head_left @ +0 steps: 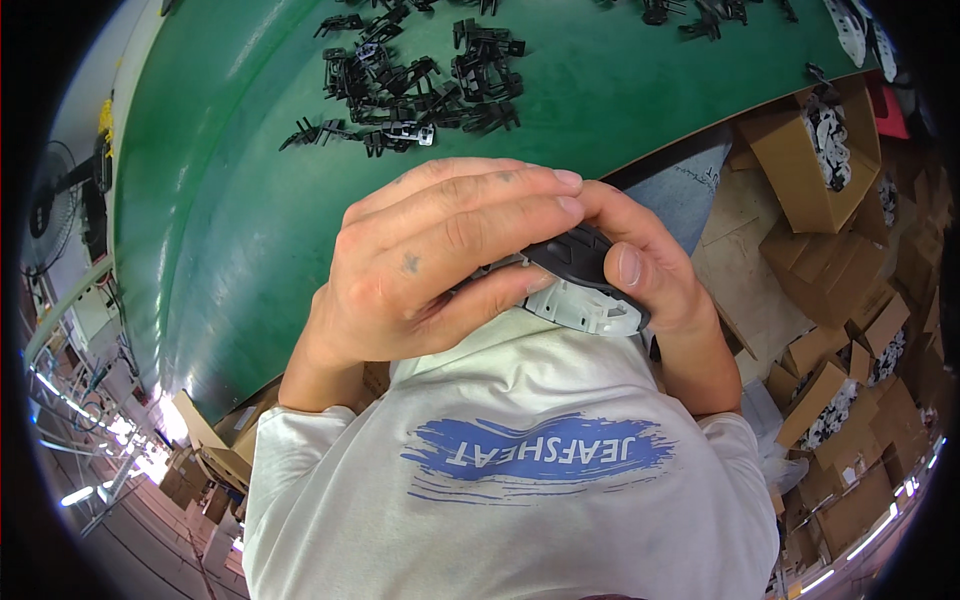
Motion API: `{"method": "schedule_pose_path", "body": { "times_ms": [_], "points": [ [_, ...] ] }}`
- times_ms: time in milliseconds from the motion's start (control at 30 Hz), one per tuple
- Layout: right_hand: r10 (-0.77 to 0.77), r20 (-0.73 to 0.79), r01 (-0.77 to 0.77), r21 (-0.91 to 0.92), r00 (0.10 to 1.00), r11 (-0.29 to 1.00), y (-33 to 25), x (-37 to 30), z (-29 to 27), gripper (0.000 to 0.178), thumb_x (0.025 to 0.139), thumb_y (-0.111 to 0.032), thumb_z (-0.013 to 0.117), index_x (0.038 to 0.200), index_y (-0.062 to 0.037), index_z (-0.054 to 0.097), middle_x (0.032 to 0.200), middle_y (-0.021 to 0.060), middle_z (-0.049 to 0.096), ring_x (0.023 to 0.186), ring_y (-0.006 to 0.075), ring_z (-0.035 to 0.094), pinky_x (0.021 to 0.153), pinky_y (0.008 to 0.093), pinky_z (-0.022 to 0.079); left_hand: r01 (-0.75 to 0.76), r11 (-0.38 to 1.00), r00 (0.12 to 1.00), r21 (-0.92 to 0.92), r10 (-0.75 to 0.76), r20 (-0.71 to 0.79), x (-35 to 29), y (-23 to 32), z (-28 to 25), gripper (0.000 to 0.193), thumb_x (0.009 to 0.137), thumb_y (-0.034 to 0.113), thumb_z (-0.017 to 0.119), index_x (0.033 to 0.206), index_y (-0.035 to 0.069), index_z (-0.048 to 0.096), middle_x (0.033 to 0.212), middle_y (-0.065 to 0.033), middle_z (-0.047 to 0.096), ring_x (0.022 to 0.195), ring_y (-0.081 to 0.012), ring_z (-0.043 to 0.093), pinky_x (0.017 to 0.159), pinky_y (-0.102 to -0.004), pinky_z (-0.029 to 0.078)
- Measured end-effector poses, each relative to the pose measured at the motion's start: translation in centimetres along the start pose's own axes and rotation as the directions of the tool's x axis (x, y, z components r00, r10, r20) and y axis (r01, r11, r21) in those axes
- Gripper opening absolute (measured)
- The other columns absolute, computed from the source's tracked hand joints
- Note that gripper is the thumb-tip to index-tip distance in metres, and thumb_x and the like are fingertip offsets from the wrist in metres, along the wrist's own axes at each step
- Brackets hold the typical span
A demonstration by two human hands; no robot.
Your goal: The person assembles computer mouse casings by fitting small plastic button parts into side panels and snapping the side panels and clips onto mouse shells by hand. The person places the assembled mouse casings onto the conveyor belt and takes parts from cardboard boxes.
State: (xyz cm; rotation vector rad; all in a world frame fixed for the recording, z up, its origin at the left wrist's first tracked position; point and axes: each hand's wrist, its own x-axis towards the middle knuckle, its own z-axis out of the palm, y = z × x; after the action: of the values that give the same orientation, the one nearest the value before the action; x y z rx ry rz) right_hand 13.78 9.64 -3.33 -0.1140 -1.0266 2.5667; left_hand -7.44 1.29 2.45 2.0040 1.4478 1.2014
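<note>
Close to my chest, both hands hold a rounded plastic part point(585, 285), with a black ribbed cover over a translucent whitish shell. My left hand point(440, 255) lies over its left side, fingers stretched across the top and thumb under the black edge. On the opposite side my right hand point(655, 260) wraps round the part, its thumb pressing the black cover and its fingertips meeting those of the left. The left end of the part is hidden by the left hand. Beyond the hands, small black plastic pieces point(420, 85) lie in a loose heap on the green table.
The green table point(240, 230) curves round in front of me. More black pieces point(715, 15) lie at its far right. Open cardboard boxes point(805, 175) with whitish parts stand on the right, several more below them. A fan point(60, 195) stands at the left.
</note>
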Motion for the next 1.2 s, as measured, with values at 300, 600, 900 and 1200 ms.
{"method": "schedule_pose_path", "body": {
  "times_ms": [300,600,900,1200],
  "points": [
    [0.051,0.015,-0.051,-0.051,0.999,0.997,-0.5,-0.2,-0.1,0.055,0.109,-0.035,0.055,0.146,0.0052,0.049,0.137,0.0135,0.061,0.126,0.0185,0.057,0.108,0.0354,0.045,0.039,0.987,0.996,0.159,-0.025,-0.087,-1.3,1.6,1.0,0.042,0.073,0.001,0.080,0.114,-0.004,0.072,0.108,-0.0232,0.076,0.102,-0.0358,0.077,0.090,-0.0429,0.060],
    [0.130,-0.032,-0.125,0.135,0.991,0.983,0.3,-0.8,-0.1,0.058,0.109,-0.041,0.050,0.145,0.0048,0.049,0.136,0.0155,0.061,0.126,0.0208,0.059,0.109,0.0364,0.045,0.079,0.992,0.992,0.097,-0.069,-0.104,-1.7,2.0,1.6,0.047,0.078,0.000,0.081,0.123,-0.007,0.067,0.112,-0.0220,0.076,0.102,-0.0333,0.075,0.091,-0.0387,0.059],
    [0.115,-0.190,0.005,0.537,0.975,0.844,1.7,-0.8,0.2,0.058,0.109,-0.042,0.046,0.142,0.0055,0.048,0.134,0.0183,0.063,0.122,0.0251,0.064,0.106,0.0381,0.050,0.209,0.972,0.977,-0.109,-0.213,-0.026,-1.5,1.3,2.6,0.070,0.087,0.017,0.081,0.147,-0.006,0.052,0.131,-0.0212,0.068,0.116,-0.0265,0.067,0.101,-0.0362,0.050],
    [0.010,-0.282,0.004,0.047,0.959,0.999,0.0,-0.1,0.7,0.066,0.107,-0.050,0.053,0.143,0.0051,0.049,0.135,0.0147,0.062,0.120,0.0176,0.061,0.104,0.0330,0.048,0.334,0.882,0.936,-0.333,-0.353,0.003,-1.7,0.4,3.3,0.109,0.078,0.038,0.091,0.161,0.001,0.031,0.151,-0.0229,0.052,0.135,-0.0298,0.054,0.116,-0.0424,0.039]
  ]
}}
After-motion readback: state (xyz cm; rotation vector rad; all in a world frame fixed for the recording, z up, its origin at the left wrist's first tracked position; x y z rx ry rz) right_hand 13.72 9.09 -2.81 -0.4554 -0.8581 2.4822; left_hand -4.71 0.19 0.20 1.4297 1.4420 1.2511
